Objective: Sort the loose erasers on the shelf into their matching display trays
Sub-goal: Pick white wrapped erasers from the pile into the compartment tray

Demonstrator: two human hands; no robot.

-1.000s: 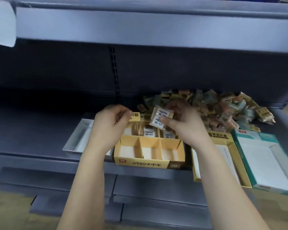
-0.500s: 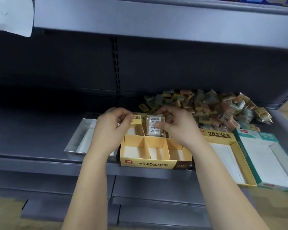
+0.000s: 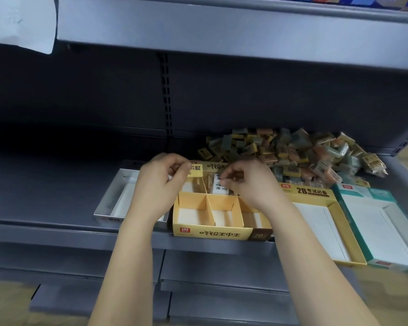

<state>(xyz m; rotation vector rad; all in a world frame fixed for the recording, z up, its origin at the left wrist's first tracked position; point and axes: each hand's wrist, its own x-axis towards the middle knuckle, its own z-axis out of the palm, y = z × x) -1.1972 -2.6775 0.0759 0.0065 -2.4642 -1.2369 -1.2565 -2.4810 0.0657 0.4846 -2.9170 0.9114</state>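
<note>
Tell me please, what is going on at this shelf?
A person is sorting erasers. The right hand pinches a white 2B eraser in the back middle compartment of the divided yellow tray, while the left hand holds that tray's back wall. A big pile of loose erasers lies behind the trays, so most of the sorting is not yet done.

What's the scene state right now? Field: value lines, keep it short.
left hand: pinches back flap of yellow divided tray
right hand: pinches white 2B eraser in back middle compartment
front compartments: bare where visible
loose pile: on shelf, behind the trays
other trays: silver tray left; yellow 2B tray, teal tray right; no erasers visible inside
</note>
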